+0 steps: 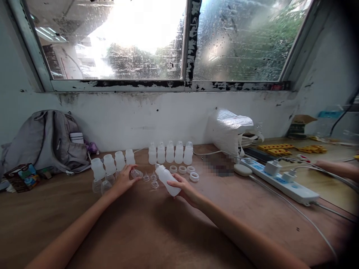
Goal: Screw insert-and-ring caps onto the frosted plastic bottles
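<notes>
White bottle (165, 178) tilted, held in our right hand (183, 188); our left hand (125, 180) grasps clear cap (136, 173), left of bottle. Teats (154, 184) on bench (157, 231), just left of bottle. We'd best hold bottle low, clear of tip (157, 166), cap only by its sides.

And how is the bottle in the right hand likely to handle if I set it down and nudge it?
The bottle looks like translucent plastic, so probably light for its size, though I can't tell if it's filled. Its rounded body would likely roll if laid sideways. Stood up, its tall, narrow shape may tip if pushed high.
</notes>
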A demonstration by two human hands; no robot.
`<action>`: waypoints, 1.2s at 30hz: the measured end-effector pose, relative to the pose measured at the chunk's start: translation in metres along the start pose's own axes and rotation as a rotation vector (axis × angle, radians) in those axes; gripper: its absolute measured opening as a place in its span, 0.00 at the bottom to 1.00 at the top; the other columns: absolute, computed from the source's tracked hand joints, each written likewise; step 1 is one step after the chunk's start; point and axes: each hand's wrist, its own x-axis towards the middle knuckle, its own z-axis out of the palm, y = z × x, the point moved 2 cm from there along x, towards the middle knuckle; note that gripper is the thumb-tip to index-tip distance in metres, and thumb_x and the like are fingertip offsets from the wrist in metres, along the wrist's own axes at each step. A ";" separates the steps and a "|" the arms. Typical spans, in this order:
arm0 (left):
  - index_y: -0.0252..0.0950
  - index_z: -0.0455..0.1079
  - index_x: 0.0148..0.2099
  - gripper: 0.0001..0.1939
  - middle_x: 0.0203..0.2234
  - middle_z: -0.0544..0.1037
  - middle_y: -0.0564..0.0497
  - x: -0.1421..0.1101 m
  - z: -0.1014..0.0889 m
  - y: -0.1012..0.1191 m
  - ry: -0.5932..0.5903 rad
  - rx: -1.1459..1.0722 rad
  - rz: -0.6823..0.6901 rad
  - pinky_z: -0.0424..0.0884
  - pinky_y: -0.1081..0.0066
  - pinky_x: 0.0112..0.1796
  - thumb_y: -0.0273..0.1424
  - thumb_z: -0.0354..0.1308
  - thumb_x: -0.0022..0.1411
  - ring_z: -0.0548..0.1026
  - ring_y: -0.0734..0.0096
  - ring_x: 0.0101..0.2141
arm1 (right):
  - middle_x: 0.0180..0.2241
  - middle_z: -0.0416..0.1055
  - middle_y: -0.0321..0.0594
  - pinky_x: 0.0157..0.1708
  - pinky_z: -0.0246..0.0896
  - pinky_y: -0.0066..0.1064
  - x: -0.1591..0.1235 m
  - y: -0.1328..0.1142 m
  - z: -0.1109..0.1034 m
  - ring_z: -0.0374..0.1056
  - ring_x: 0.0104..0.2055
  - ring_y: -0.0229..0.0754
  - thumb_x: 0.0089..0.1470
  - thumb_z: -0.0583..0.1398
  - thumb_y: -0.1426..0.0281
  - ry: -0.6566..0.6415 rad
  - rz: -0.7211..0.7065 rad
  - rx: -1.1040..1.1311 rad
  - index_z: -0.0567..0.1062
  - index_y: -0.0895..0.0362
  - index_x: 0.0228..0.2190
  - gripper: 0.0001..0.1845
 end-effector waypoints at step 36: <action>0.32 0.68 0.29 0.30 0.13 0.68 0.53 -0.037 0.041 0.041 -0.009 -0.422 -0.365 0.59 0.74 0.20 0.51 0.35 0.57 0.66 0.71 0.16 | 0.26 0.65 0.35 0.15 0.56 0.22 -0.004 0.006 0.001 0.61 0.26 0.37 0.40 0.61 0.58 0.208 -0.219 -0.454 0.70 0.57 0.31 0.17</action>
